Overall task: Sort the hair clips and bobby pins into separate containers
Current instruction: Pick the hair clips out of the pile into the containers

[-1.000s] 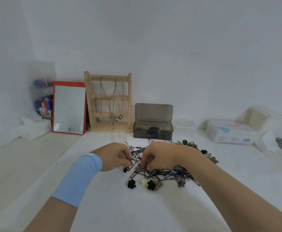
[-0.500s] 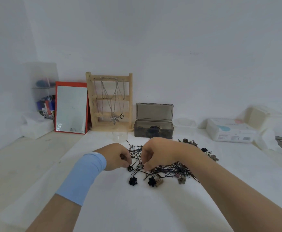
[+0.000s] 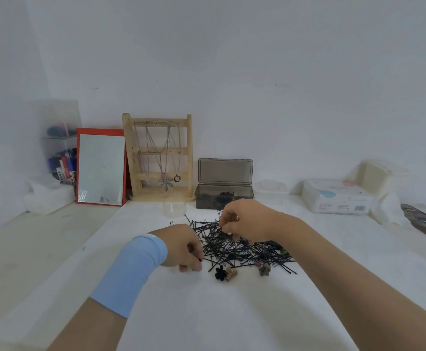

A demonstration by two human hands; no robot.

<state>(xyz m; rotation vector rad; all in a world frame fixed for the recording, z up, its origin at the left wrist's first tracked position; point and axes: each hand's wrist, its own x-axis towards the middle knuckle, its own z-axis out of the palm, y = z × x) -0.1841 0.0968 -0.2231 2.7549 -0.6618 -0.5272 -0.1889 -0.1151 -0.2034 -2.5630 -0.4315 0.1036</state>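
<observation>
A heap of black bobby pins lies on the white table. In front of it sit a black hair clip, a beige one and a grey-brown one. My left hand rests at the heap's left edge, fingers curled around something small and dark, apparently a clip. My right hand hovers above the heap's far side, pinching small pieces, one pale; most of them is hidden by my fingers. Behind stand a smoky grey box, lid open, with dark clips inside, and a small clear cup.
Along the back wall stand a red-framed mirror, a wooden jewellery stand with necklaces, a clear organiser, a shallow clear tub and a white box. A dark flat object lies at the far right.
My right hand has lifted off the heap and moved back towards the grey box. My left hand dropped forward over the leftmost black clip. The cream clip in front of the heap is gone.
</observation>
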